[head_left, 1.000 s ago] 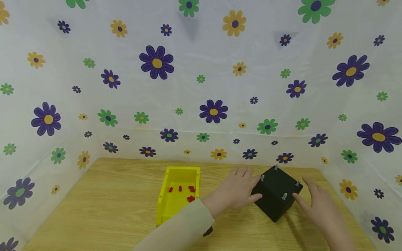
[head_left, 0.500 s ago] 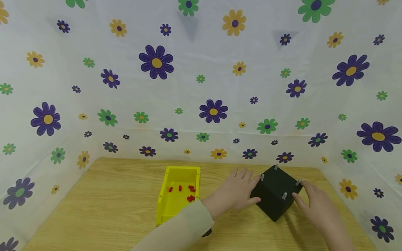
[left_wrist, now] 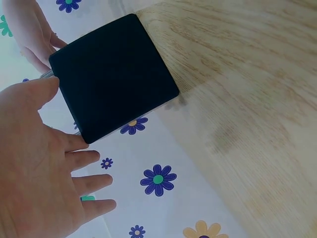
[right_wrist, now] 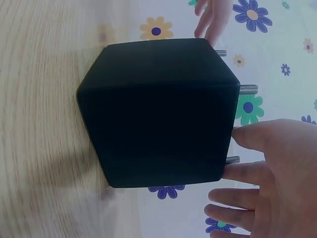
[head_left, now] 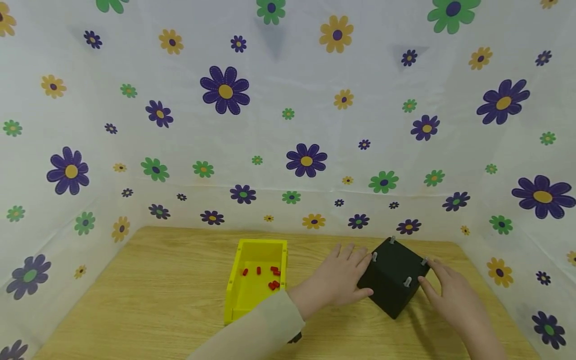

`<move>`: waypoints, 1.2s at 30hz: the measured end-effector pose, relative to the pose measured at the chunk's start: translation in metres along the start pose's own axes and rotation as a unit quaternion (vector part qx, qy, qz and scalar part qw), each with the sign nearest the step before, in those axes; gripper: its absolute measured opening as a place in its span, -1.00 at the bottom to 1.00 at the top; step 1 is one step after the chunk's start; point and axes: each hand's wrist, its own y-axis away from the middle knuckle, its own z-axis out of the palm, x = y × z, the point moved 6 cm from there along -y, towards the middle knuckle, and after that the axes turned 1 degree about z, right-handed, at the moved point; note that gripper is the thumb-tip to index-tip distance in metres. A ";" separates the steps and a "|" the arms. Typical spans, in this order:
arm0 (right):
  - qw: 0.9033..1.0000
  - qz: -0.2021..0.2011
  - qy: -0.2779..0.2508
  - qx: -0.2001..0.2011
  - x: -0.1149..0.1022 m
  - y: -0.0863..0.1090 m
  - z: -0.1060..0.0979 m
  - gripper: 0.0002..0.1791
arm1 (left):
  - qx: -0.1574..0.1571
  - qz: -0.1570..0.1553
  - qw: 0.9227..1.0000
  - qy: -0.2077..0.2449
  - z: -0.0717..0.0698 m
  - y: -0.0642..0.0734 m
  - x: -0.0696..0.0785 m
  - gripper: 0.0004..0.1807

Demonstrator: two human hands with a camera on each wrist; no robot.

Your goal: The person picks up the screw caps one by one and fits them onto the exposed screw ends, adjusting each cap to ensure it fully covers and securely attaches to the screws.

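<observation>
Block (head_left: 392,280), black, four pegs (head_left: 407,281). Left hand (head_left: 337,277) at 9 o'clock, right hand (head_left: 454,295) at 3: fingers wide, touching its edges. Bin (head_left: 263,241) farther toward 9; table (head_left: 310,255) between.

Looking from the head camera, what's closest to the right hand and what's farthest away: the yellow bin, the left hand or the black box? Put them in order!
Starting from the right hand, in the head view:
1. Black box: just left, at its fingertips.
2. Left hand: across the box.
3. Yellow bin: farthest left.
</observation>
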 end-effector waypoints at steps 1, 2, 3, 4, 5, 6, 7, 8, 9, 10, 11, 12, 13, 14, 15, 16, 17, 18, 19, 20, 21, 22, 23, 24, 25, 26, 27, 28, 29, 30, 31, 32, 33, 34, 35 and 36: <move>1.000 0.000 -0.002 0.000 0.000 0.000 0.000 -0.23 | 0.000 0.000 1.000 -0.002 0.000 0.000 0.000 -0.11; 1.000 -0.001 -0.002 0.000 -0.001 -0.001 0.000 -0.24 | -0.002 0.000 1.000 -0.003 0.000 0.001 0.000 -0.11; 1.000 -0.002 -0.003 0.000 -0.001 -0.001 -0.001 -0.24 | -0.004 0.000 1.000 -0.005 0.000 0.001 0.000 -0.10; 1.000 -0.003 -0.004 0.000 -0.002 -0.001 -0.001 -0.24 | -0.006 0.000 1.000 -0.008 0.001 0.001 0.000 -0.10; 1.000 -0.005 -0.007 0.001 -0.002 -0.001 -0.001 -0.25 | -0.008 0.000 1.000 -0.010 0.001 0.001 0.000 -0.10; 1.000 -0.007 -0.009 0.002 -0.003 -0.001 -0.001 -0.25 | -0.010 0.000 1.000 -0.009 0.001 0.001 0.000 -0.09; 1.000 -0.010 -0.011 0.002 -0.003 -0.001 -0.001 -0.26 | -0.011 0.000 1.000 -0.009 0.002 0.002 0.000 -0.09; 1.000 -0.013 -0.013 0.003 -0.004 -0.001 -0.001 -0.27 | -0.011 0.001 1.000 -0.010 0.002 0.002 0.000 -0.09; 1.000 -0.016 -0.015 0.003 -0.004 -0.001 0.000 -0.27 | -0.010 0.002 1.000 -0.010 0.002 0.002 0.000 -0.09; 1.000 -0.019 -0.017 0.004 -0.005 -0.002 0.000 -0.28 | -0.008 0.003 1.000 -0.009 0.002 0.003 0.000 -0.10; 1.000 -0.022 -0.018 0.004 -0.006 -0.002 0.000 -0.28 | -0.006 0.004 1.000 -0.008 0.003 0.003 0.000 -0.10; 0.999 -0.025 -0.019 0.005 -0.007 -0.002 0.000 -0.28 | -0.004 0.006 1.000 -0.008 0.003 0.003 0.000 -0.10; 0.999 -0.028 -0.020 0.005 -0.008 -0.002 0.000 -0.28 | -0.002 0.006 1.000 -0.010 0.003 0.004 -0.001 -0.10; 0.999 -0.031 -0.022 0.006 -0.008 -0.003 0.000 -0.29 | 0.000 0.008 1.000 -0.012 0.003 0.005 -0.001 -0.09; 0.999 -0.033 -0.022 0.007 -0.009 -0.003 0.001 -0.29 | 0.002 0.008 1.000 -0.014 0.003 0.005 -0.001 -0.09; 0.999 -0.034 -0.023 0.007 -0.009 -0.004 0.001 -0.29 | 0.003 0.009 1.000 -0.015 0.003 0.006 -0.001 -0.09; 0.999 -0.036 -0.025 0.007 -0.009 -0.004 0.001 -0.29 | 0.004 0.010 1.000 -0.017 0.003 0.006 -0.001 -0.08; 0.999 -0.038 -0.026 0.008 -0.009 -0.004 0.002 -0.30 | 0.004 0.010 1.000 -0.019 0.003 0.007 -0.001 -0.08; 0.999 -0.040 -0.027 0.008 -0.009 -0.004 0.003 -0.30 | 0.004 0.011 1.000 -0.019 0.003 0.008 -0.001 -0.08; 0.999 -0.041 -0.028 0.008 -0.009 -0.004 0.003 -0.30 | 0.004 0.012 1.000 -0.019 0.003 0.008 -0.001 -0.07; 0.999 -0.043 -0.029 0.007 -0.009 -0.004 0.004 -0.30 | 0.003 0.013 1.000 -0.018 0.003 0.009 -0.001 -0.07; 0.999 -0.044 -0.030 0.007 -0.009 -0.004 0.005 -0.30 | 0.003 0.014 1.000 -0.015 0.003 0.010 -0.001 -0.07; 0.999 -0.045 -0.031 0.007 -0.009 -0.004 0.005 -0.30 | 0.002 0.015 1.000 -0.015 0.003 0.011 -0.001 -0.07; 0.998 -0.046 -0.031 0.007 -0.009 -0.004 0.006 -0.30 | 0.002 0.015 1.000 -0.016 0.003 0.012 -0.001 -0.07; 0.998 -0.046 -0.033 0.007 -0.010 -0.004 0.006 -0.30 | 0.002 0.016 1.000 -0.014 0.003 0.013 -0.001 -0.07; 0.998 -0.046 -0.034 0.006 -0.010 -0.005 0.006 -0.30 | 0.003 0.017 1.000 -0.013 0.002 0.014 -0.001 -0.08; 0.998 -0.046 -0.035 0.004 -0.010 -0.005 0.006 -0.30 | 0.004 0.018 1.000 -0.013 0.002 0.015 -0.001 -0.08; 0.998 -0.045 -0.038 0.003 -0.011 -0.006 0.005 -0.30 | 0.005 0.019 1.000 -0.014 0.002 0.015 -0.001 -0.07; 0.998 -0.045 -0.040 0.000 -0.012 -0.006 0.005 -0.30 | 0.005 0.019 1.000 -0.016 0.003 0.016 -0.002 -0.07; 0.998 -0.044 -0.043 -0.002 -0.012 -0.007 0.005 -0.30 | 0.007 0.021 1.000 -0.016 0.002 0.017 -0.002 -0.08; 0.998 -0.042 -0.046 -0.005 -0.012 -0.007 0.005 -0.29 | 0.007 0.022 1.000 -0.017 0.002 0.017 -0.002 -0.08; 0.998 -0.040 -0.049 -0.008 -0.012 -0.008 0.005 -0.29 | 0.007 0.022 1.000 -0.018 0.002 0.018 -0.002 -0.08; 0.998 -0.039 -0.051 -0.009 -0.013 -0.008 0.005 -0.28 | 0.006 0.023 1.000 -0.020 0.002 0.018 -0.002 -0.07; 0.998 -0.038 -0.054 -0.010 -0.013 -0.008 0.004 -0.28 | 0.005 0.024 1.000 -0.020 0.002 0.019 -0.002 -0.07; 0.998 -0.037 -0.056 -0.011 -0.013 -0.008 0.004 -0.28 | 0.003 0.024 1.000 -0.019 0.002 0.019 -0.002 -0.07; 0.998 -0.037 -0.057 -0.010 -0.013 -0.008 0.004 -0.27 | 0.002 0.024 1.000 -0.020 0.001 0.020 -0.003 -0.07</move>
